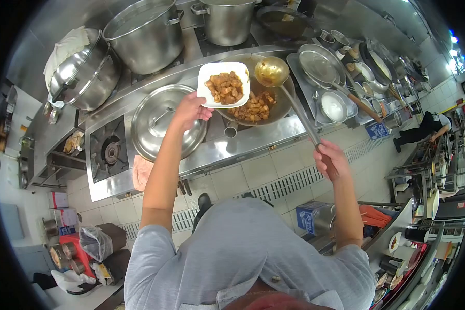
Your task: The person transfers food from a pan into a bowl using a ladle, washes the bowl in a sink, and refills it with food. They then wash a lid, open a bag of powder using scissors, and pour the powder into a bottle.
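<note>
My left hand [192, 109] grips the near left corner of a white square dish [204, 77], holding it above the wok's left side. Brown glazed chunks of food [225, 88], perhaps meat, lie in the dish. In my right hand [330, 160] is the handle of a long ladle [272, 71], fingers wrapped round it. The ladle's bowl, coated with brown sauce, hangs over the far side of the wok [282, 106], just right of the dish. More of the same chunks [256, 107] sit in the wok, which is partly hidden by dish and ladle.
A large round lid [163, 139] covers the stove left of the wok. Tall steel pots [144, 41] stand behind. To the right, a tray [302, 77] bears a strainer [320, 63] and a bowl [334, 107]. Another person [429, 129] is at far right.
</note>
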A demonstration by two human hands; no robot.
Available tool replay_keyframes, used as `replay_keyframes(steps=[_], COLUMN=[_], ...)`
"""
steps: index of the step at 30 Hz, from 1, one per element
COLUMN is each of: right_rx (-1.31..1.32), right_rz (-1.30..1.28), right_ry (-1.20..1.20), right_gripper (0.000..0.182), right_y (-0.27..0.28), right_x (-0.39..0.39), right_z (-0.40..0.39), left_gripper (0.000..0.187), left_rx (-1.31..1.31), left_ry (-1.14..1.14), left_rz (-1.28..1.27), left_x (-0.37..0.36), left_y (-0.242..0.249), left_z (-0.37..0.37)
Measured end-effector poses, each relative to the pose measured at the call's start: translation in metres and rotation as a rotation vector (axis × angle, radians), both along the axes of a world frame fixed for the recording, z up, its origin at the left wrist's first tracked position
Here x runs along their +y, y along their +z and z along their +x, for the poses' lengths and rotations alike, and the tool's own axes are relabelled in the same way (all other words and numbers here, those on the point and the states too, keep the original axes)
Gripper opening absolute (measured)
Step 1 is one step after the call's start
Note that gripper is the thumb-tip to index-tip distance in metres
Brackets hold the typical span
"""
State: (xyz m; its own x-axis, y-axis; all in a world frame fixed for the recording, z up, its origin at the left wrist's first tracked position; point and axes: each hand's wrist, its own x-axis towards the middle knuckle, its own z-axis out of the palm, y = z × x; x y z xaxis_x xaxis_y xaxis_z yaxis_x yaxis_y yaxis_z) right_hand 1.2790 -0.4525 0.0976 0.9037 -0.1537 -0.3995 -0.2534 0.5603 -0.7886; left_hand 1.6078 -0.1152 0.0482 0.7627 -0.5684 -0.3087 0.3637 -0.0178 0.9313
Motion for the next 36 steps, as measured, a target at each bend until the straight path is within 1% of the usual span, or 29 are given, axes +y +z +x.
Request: replay_keyframes(steps=[5, 6, 7, 9, 10, 11, 12, 13, 14, 15, 16, 17, 18, 20, 21, 23, 24, 25, 27, 29, 31, 33, 34, 35, 36], right_rx=[0.013, 0.011, 0.014, 0.117, 0.066, 0.216, 0.261, 0.203, 0.182, 0.253, 0.335, 0.332, 0.254, 0.215, 0.188, 0.234, 0.318, 0.383, 0.441, 0.493, 0.647, 0.821, 0.909, 1.000, 1.005], right_rz=[0.019, 0.026, 0.037, -0.048, -0.227, -0.410, -0.469, -0.623, -0.849, -1.397, -1.433, -1.569, -1.583, -1.271, -1.124, -0.895, -0.766, -0.638, -0.460, -0.268, -0.122, -0.034, -0.051, -0.069, 0.025], right_ry=[0.058, 0.064, 0.064, 0.074, 0.140, 0.253, 0.194, 0.225, 0.149, -0.026, -0.202, -0.485, -0.807, -1.099, -1.245, -1.306, -1.265, -1.215, -1.248, -1.324, -1.411, -1.499, -1.557, -1.605, -1.728], right_gripper=[0.027, 0.025, 0.024, 0.018, 0.024, 0.035, 0.044, 0.050, 0.059, 0.067, 0.068, 0.063, 0.046, 0.036, 0.031, 0.022, 0.023, 0.025, 0.021, 0.020, 0.019, 0.026, 0.031, 0.035, 0.039], right_y=[-0.053, -0.066, -0.076, -0.092, -0.119, -0.109, -0.112, -0.118, -0.112, -0.140, -0.122, -0.105, -0.091, -0.061, -0.056, -0.097, -0.114, -0.132, -0.185, -0.228, -0.255, -0.275, -0.295, -0.316, -0.330], right_x=[-0.026, -0.027, -0.025, -0.021, -0.026, -0.022, -0.011, -0.008, 0.001, 0.000, 0.020, 0.044, 0.071, 0.132, 0.159, 0.218, 0.250, 0.282, 0.344, 0.403, 0.452, 0.486, 0.504, 0.520, 0.529], right_z=[0.028, 0.034, 0.039, 0.048, 0.052, 0.052, 0.055, 0.055, 0.048, 0.050, 0.035, 0.021, 0.007, -0.031, -0.053, -0.088, -0.105, -0.122, -0.150, -0.179, -0.210, -0.248, -0.271, -0.296, -0.319], left_gripper=[0.024, 0.026, 0.028, 0.032, 0.036, 0.040, 0.044, 0.046, 0.047, 0.047, 0.043, 0.038, 0.038, 0.038, 0.037, 0.037, 0.037, 0.037, 0.037, 0.036, 0.032, 0.031, 0.030, 0.029, 0.031], left_rx=[-0.026, -0.026, -0.037, -0.049, -0.063, -0.070, -0.056, -0.056, -0.080, -0.267, -0.177, -0.092, -0.093, -0.111, -0.090, -0.037, -0.059, -0.021, 0.055, 0.082, 0.093, 0.093, 0.083, 0.076, 0.084], left_ry=[0.007, -0.013, 0.029, 0.073, 0.103, 0.099, 0.157, 0.039, 0.075, -0.133, -0.247, -0.324, -0.374, -0.461, -0.561, -0.763, -0.800, -0.919, -1.137, -1.266, -1.357, -1.424, -1.463, -1.533, -1.558], left_rz=[-0.001, -0.003, -0.011, -0.026, 0.019, 0.063, 0.133, 0.072, 0.121, 0.093, 0.042, -0.004, 0.001, 0.025, 0.023, 0.021, 0.057, 0.055, 0.044, 0.043, 0.088, 0.138, 0.178, 0.159, 0.190], left_x=[0.019, 0.024, 0.028, 0.033, 0.040, 0.048, 0.051, 0.057, 0.061, 0.065, 0.051, 0.040, 0.038, 0.037, 0.033, 0.028, 0.023, 0.018, 0.009, 0.001, -0.007, -0.011, -0.013, -0.016, -0.018], left_y=[0.006, 0.010, 0.014, 0.020, 0.018, 0.015, 0.020, 0.021, 0.013, 0.002, 0.014, 0.027, 0.025, 0.027, 0.025, 0.023, 0.023, 0.018, 0.003, -0.010, -0.024, -0.045, -0.053, -0.070, -0.083], left_z=[-0.019, -0.024, -0.031, -0.047, -0.049, -0.050, -0.057, -0.055, -0.051, -0.042, -0.051, -0.065, -0.072, -0.079, -0.086, -0.103, -0.122, -0.132, -0.155, -0.195, -0.233, -0.268, -0.284, -0.295, -0.309])
